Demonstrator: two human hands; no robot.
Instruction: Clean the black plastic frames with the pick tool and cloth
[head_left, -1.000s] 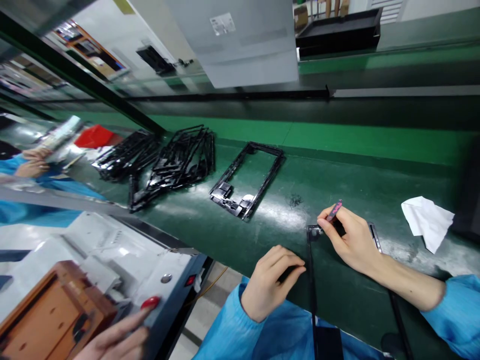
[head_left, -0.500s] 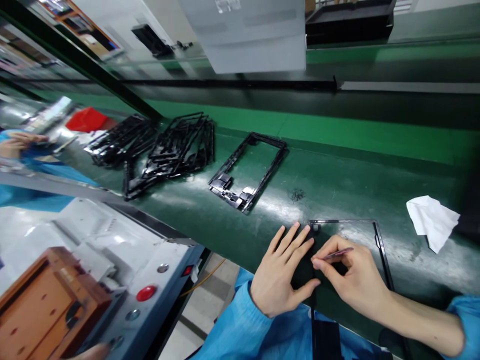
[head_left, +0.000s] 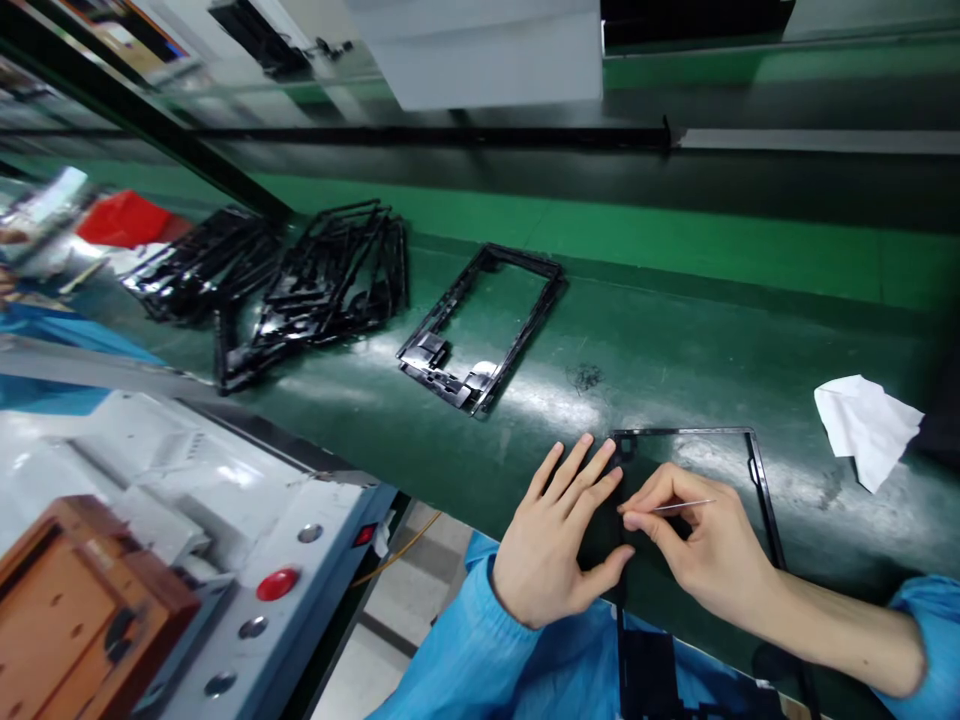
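Note:
My left hand [head_left: 559, 540] lies flat with fingers spread, its fingertips against the left side of a thin black plastic frame [head_left: 766, 505]. That frame lies on the green table, and its lower end hangs over the edge above my lap. In my right hand [head_left: 701, 530], thumb and fingers pinch a thin, flat blade-like tool [head_left: 686, 504]; the pinch rests at the frame's left side. The tool's working end is hidden by the fingertips. Further back, a few similar black frames [head_left: 523, 368] lie stacked.
Piles of black frames [head_left: 330, 275] lie to the left, near a red cloth-like item [head_left: 126, 218]. A white crumpled cloth [head_left: 866, 430] is at the right. Small black shavings [head_left: 586, 377] lie mid-table. A machine with a red button [head_left: 277, 584] and an orange fixture [head_left: 82, 610] stands front left.
The view has shifted slightly, so the table things sit further left and higher. The blade-like tool has turned edge-on in my right hand. Both hands stay at the frame's left side.

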